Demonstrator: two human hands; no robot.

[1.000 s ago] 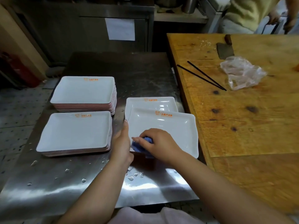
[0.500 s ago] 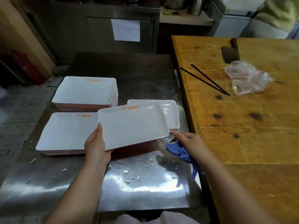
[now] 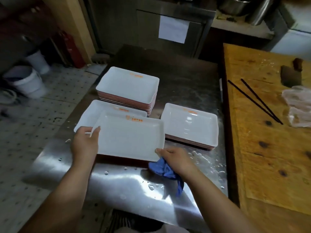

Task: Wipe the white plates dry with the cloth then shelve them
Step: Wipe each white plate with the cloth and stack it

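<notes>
A white rectangular plate with an orange logo is held over the near left stack. My left hand grips its left edge, thumb on the rim. My right hand touches the plate's near right corner with a fingertip while holding the blue cloth, which hangs below the hand. A taller stack of white plates stands behind. A low stack sits to the right, its top plate glossy.
The steel table carries water drops near its front. A wooden counter on the right holds black chopsticks, a cleaver and a plastic bag. White buckets stand on the floor at left.
My left hand carried the plate from the right stack leftward over the near left stack. My right hand stopped wiping, then returned to touch the plate's corner with the cloth. The camera turned left.
</notes>
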